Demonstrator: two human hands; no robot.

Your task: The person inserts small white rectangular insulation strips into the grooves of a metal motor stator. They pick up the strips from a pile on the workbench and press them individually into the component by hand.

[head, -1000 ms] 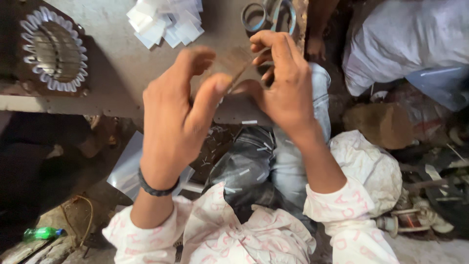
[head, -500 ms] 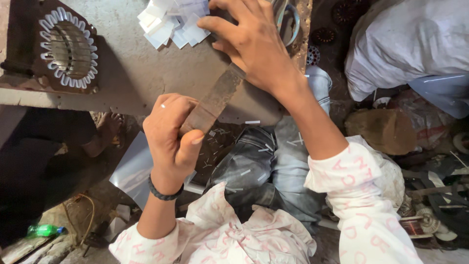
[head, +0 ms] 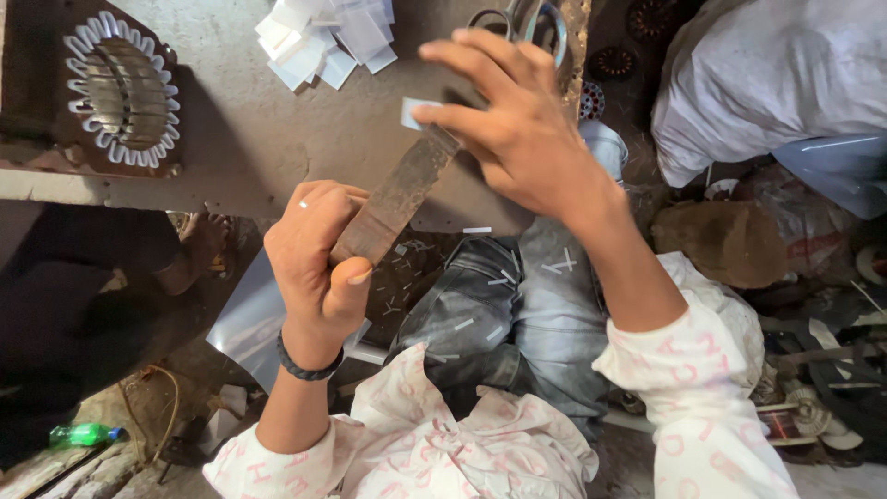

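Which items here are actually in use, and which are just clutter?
In use:
left hand gripping the rusty metal strip
right hand at the strip's far end, by a small white slip

Lying about:
pile of white slips
scissors
round slotted metal core
green bottle

The lower end of the rusty metal strip is hidden inside the left hand, and the right hand covers most of the scissors, which the top edge also cuts off. The pile of white paper slips is cropped at that edge too
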